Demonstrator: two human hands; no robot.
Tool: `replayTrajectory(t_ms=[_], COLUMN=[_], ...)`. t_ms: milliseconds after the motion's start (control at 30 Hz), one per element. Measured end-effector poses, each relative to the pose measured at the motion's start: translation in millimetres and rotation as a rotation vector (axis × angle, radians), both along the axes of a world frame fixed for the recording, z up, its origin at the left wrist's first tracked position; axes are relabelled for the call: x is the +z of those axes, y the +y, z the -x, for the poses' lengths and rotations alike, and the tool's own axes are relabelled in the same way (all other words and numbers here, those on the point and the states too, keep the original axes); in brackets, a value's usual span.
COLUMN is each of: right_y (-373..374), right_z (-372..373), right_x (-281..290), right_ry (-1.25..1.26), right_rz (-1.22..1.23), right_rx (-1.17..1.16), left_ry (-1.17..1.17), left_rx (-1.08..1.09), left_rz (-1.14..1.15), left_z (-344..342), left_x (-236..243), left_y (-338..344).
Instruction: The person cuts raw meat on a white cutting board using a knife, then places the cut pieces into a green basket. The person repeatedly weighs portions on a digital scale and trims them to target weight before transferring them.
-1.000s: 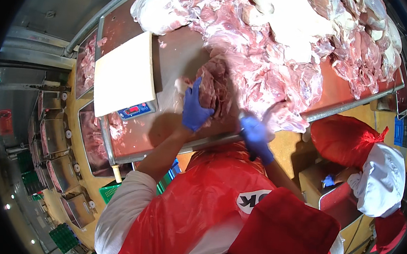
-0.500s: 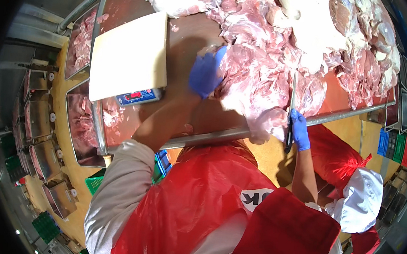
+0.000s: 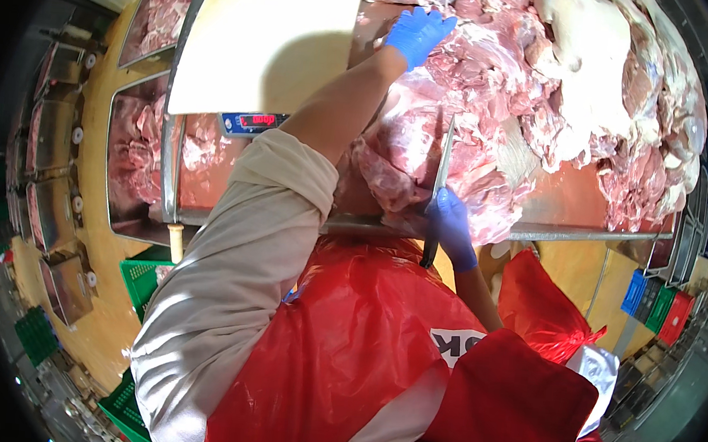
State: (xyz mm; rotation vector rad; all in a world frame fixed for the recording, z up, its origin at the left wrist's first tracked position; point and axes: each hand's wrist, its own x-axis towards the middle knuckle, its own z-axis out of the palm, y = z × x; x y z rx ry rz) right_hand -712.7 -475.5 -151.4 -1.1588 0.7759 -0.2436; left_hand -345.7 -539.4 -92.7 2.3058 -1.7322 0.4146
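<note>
My right hand [image 3: 455, 229], in a blue glove, is closed round the black handle of a knife [image 3: 443, 162]. Its long blade points away from me over a large piece of raw pink meat [image 3: 401, 146] at the table's near edge. Farther off, my gloved left hand [image 3: 421, 37] rests with fingers stretched out on the left margin of the meat pile [image 3: 499, 62]. It holds nothing that I can see. Just left of that arm, a pale cutting board [image 3: 243, 46] lies on top of a blue scale [image 3: 249, 123] with a lit red display.
Metal bins of meat pieces [image 3: 139, 146] stand along the table's left end. The metal table rim [image 3: 586, 235] runs close to my red apron. On the right another person in red [image 3: 543, 306] is near the table, with coloured crates [image 3: 655, 299] beyond. A green crate [image 3: 143, 283] sits lower left.
My left hand has moved away from me and to the right, its fingers now stretched out. The right hand has shifted left with the knife. The nearest meat lies differently, bulging farther left.
</note>
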Motion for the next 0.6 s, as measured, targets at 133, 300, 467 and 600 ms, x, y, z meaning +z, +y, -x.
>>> replayTrajectory(t_ms=[133,300,467,600], right_y=[-26.2,-51.4,-83.1,-111.9], right_z=[5.1,-6.3,2.5,13.1], right_x=[-6.3,27.0,62.2,72.9], right_ry=[0.015,0.103,0.162,0.393], right_rz=[-0.038,0.184,0.299,0.389], right_rx=[0.068,0.110,0.080,0.317], left_ry=[-0.004,0.168,0.405,0.629], left_rx=[0.100,0.122,0.310,0.680], left_rz=[0.010,0.252,0.103,-0.234], left_z=[7.0,52.5,153.3,121.1], left_x=[-15.8,-23.7,-72.1,-61.2], left_y=[15.0,59.1,148.9,191.1])
